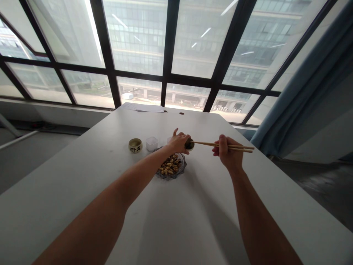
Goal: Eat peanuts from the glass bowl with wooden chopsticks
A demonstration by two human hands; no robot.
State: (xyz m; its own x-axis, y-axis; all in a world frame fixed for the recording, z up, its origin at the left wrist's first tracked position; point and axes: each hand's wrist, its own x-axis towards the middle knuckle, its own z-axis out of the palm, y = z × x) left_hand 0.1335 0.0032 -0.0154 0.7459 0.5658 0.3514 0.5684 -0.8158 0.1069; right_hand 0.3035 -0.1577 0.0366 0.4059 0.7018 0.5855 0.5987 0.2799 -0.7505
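Note:
My left hand (pixel 179 142) grips a small cup (pixel 189 144), tilted so its dark mouth faces right. A pair of chopsticks (pixel 237 147) lies in the closed fingers of my right hand (pixel 229 151); their tips point left and reach the cup's mouth. What is inside the cup is too dark to make out. Below my left wrist stands a clear glass bowl (pixel 180 170) with a scalloped rim, holding peanut-like pieces (pixel 170 164). My left forearm hides part of the bowl.
Left of the bowl stands a small cup (pixel 135 146) with dark written characters, beside a clear square container (pixel 152 144). Another clear container (pixel 170 140) is mostly behind my left hand. Papers (pixel 143 108) lie at the white table's (pixel 110 162) far edge. A blue curtain (pixel 292 95) hangs at right.

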